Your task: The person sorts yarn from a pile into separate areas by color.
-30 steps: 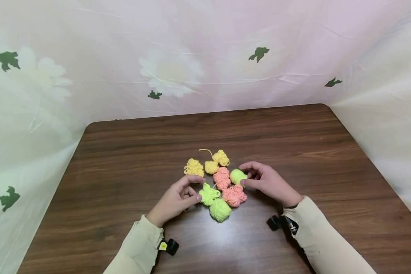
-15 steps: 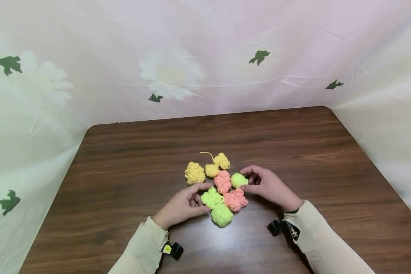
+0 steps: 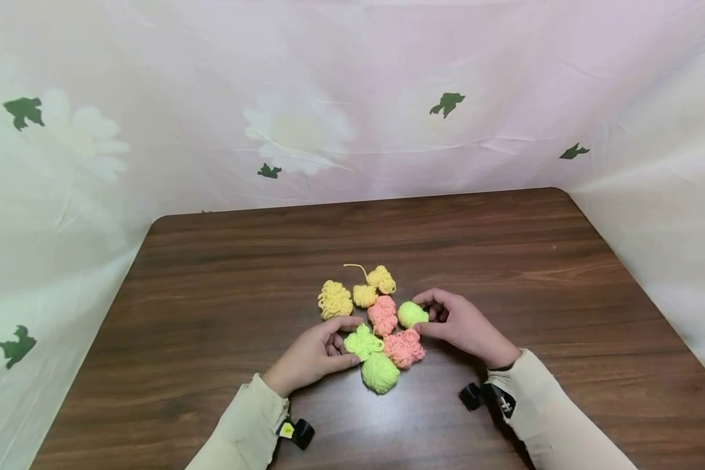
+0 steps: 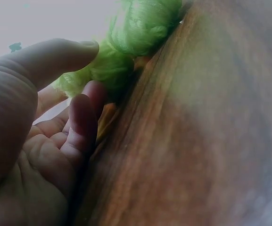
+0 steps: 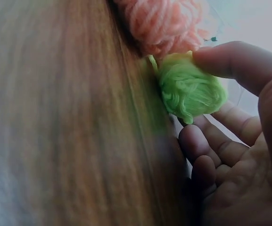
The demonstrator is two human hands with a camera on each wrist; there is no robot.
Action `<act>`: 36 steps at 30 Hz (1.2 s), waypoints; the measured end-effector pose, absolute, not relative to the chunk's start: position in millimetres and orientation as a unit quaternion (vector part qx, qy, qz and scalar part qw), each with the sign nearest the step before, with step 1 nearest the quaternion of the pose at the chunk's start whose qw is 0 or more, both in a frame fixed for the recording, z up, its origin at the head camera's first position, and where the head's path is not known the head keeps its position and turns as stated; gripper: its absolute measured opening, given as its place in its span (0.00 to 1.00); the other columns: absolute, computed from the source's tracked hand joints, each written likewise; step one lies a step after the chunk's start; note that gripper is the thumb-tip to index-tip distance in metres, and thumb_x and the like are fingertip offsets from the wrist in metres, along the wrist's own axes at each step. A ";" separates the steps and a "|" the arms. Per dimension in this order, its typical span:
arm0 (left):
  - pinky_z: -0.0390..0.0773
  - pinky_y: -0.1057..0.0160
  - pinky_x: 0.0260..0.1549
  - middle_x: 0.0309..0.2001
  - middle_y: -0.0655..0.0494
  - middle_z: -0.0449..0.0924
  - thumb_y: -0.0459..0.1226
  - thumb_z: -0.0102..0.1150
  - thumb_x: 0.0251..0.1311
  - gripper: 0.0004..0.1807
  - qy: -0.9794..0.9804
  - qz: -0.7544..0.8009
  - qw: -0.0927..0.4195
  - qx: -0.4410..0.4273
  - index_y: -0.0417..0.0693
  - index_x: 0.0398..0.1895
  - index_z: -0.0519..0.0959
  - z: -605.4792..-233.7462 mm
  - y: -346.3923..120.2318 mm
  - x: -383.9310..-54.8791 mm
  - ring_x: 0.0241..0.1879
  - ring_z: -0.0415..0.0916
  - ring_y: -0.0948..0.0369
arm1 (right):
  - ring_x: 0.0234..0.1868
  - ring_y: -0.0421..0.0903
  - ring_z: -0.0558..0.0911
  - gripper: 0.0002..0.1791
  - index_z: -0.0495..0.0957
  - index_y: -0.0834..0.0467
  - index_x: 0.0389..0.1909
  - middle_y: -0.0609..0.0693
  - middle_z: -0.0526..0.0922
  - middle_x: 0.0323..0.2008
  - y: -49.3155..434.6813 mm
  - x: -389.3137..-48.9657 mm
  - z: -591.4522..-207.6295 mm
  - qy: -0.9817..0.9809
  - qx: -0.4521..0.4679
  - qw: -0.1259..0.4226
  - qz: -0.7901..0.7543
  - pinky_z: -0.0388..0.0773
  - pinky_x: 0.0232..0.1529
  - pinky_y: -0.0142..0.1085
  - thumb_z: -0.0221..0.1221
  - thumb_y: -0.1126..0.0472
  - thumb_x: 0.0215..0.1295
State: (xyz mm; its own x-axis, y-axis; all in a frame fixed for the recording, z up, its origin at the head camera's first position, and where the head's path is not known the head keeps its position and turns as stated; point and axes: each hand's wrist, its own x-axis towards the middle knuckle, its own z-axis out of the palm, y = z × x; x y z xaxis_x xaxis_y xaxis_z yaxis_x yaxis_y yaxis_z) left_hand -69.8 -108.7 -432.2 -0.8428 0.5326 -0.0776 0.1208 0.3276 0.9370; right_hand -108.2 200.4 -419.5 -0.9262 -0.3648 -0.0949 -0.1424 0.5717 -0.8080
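Nearest the camera, two cream sleeves (image 3: 243, 427) reach onto a dark wooden table (image 3: 211, 274), each wrist carrying a small black camera

Landmark: the pink yarn bundle (image 3: 382, 314) at the middle of the cluster

Just nearer than it and to its left, the left hand (image 3: 313, 356) lies on its side. Thumb and fingers are curled in a narrow pinch at the edge of a green yarn bow (image 3: 362, 341). The left wrist view shows green strands (image 4: 126, 47) touching the thumb tip and a fingertip. Grip looks light, only at the bow's near edge

A round green yarn ball (image 3: 379, 373) sits nearer still, touching the bow, untouched by either hand. A second pink bundle (image 3: 403, 346) lies just right of it

Right of the landmark, touching it, a small green ball (image 3: 412, 314) is held by the right hand (image 3: 461, 324). Thumb on one side, curled fingers on the other, closed snugly on it. Right wrist view confirms the ball (image 5: 190, 89) sits between thumb tip and fingers, pink yarn (image 5: 166, 23) pressed against it

Beyond the landmark: three yellow bundles (image 3: 335, 299), one trailing a loose end

Judgement: early stage, all pieces bunched together, none set apart yet

Farthest: a pale flowered sheet (image 3: 352, 98) hangs behind the table
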 end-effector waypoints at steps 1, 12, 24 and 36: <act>0.79 0.66 0.29 0.36 0.60 0.79 0.37 0.71 0.60 0.32 0.792 0.543 0.191 0.205 0.51 0.68 0.72 -432.2 -108.7 -69.6 0.31 0.77 0.64 | 0.35 0.47 0.76 0.21 0.80 0.52 0.52 0.47 0.79 0.35 200.5 -107.9 -419.8 0.876 -0.144 0.125 -0.443 0.74 0.35 0.35 0.73 0.57 0.57; 0.79 0.66 0.28 0.38 0.60 0.79 0.37 0.71 0.60 0.31 0.795 0.542 0.188 0.197 0.52 0.67 0.73 -430.8 -109.7 -68.6 0.31 0.76 0.63 | 0.33 0.46 0.77 0.22 0.80 0.53 0.51 0.48 0.79 0.34 204.8 -110.0 -423.6 0.864 -0.136 0.086 -0.477 0.74 0.31 0.34 0.74 0.57 0.56; 0.78 0.66 0.28 0.33 0.60 0.79 0.39 0.71 0.60 0.29 0.791 0.548 0.184 0.200 0.54 0.65 0.74 -432.8 -108.1 -69.4 0.29 0.76 0.63 | 0.30 0.42 0.77 0.22 0.78 0.59 0.53 0.53 0.80 0.35 216.0 -115.0 -427.6 0.833 -0.120 0.046 -0.539 0.74 0.28 0.30 0.73 0.61 0.58; 0.79 0.66 0.28 0.33 0.60 0.79 0.38 0.71 0.60 0.28 0.788 0.553 0.186 0.198 0.55 0.64 0.75 -431.1 -109.0 -69.4 0.29 0.76 0.64 | 0.32 0.43 0.77 0.23 0.78 0.60 0.54 0.55 0.80 0.39 220.2 -119.7 -425.3 0.836 -0.102 0.045 -0.537 0.75 0.29 0.31 0.72 0.61 0.59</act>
State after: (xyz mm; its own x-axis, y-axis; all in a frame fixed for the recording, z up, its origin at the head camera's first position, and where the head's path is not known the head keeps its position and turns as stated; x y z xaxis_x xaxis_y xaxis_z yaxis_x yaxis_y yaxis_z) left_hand -69.4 -109.0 -431.1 -0.8525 0.5173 -0.0751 0.1051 0.3104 0.9448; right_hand -119.7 220.2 -425.3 -0.9750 -0.2194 0.0353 -0.1232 0.4017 -0.9074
